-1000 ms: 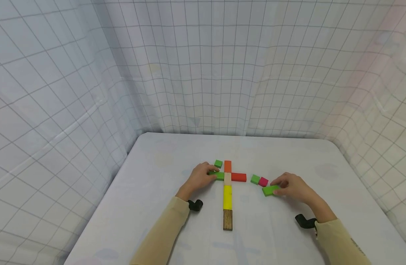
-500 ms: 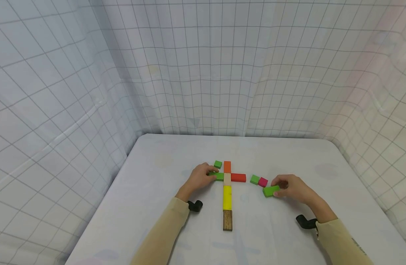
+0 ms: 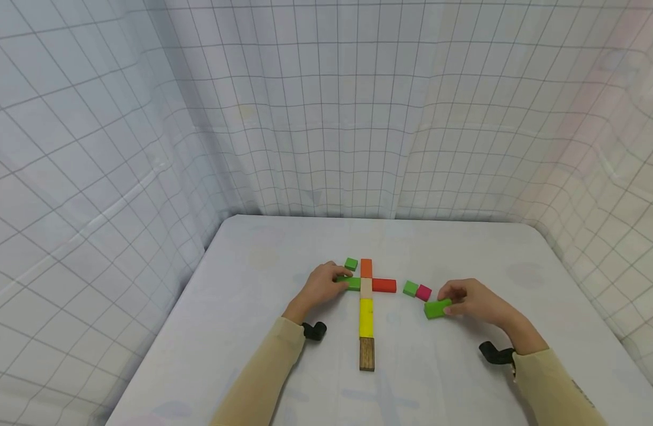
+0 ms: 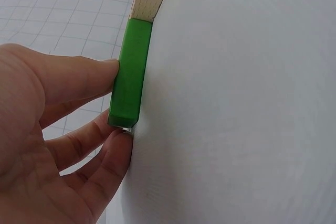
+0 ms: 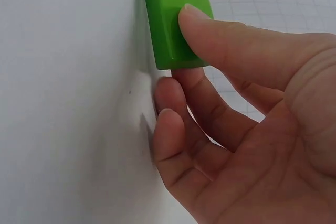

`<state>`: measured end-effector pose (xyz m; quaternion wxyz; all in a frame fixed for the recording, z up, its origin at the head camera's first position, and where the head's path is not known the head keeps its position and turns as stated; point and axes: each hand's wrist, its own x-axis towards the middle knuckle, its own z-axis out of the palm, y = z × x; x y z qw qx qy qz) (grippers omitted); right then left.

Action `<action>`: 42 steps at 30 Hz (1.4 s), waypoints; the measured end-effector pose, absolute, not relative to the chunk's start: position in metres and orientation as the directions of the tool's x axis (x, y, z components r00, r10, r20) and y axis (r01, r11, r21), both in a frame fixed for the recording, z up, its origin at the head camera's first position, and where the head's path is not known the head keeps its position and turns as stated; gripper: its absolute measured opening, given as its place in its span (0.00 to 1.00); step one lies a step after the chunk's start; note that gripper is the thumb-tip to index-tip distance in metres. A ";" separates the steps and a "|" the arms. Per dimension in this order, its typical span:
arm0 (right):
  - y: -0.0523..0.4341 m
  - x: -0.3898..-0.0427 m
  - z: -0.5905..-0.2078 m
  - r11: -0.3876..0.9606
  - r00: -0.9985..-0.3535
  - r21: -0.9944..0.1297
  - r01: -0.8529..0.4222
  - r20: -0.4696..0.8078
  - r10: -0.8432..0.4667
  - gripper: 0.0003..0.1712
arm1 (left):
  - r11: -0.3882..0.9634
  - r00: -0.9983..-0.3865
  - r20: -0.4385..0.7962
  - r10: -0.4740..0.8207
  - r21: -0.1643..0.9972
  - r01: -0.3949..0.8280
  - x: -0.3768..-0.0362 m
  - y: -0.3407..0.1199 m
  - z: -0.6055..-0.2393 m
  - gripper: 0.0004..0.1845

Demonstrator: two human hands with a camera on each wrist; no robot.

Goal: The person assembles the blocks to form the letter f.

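Plain green block — no lettering (right hand)

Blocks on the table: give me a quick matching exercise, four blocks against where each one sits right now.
1. yellow block
2. dark brown block
3. pink block
4. red block

a. nearest end of the long line
b. right arm of the cross
c. loose, beside a small green block
d. between the pale wooden block and the dark brown one

Pairs: 1-d, 2-a, 3-c, 4-b
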<state>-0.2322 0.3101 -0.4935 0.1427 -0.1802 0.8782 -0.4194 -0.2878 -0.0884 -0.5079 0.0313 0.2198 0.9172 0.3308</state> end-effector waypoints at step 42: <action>0.269 -0.263 -0.445 0.505 -0.957 -0.860 -0.081 -0.074 -0.279 0.20 | 0.686 -0.909 0.073 0.411 0.632 0.361 -0.288 -0.088 -0.509 0.13</action>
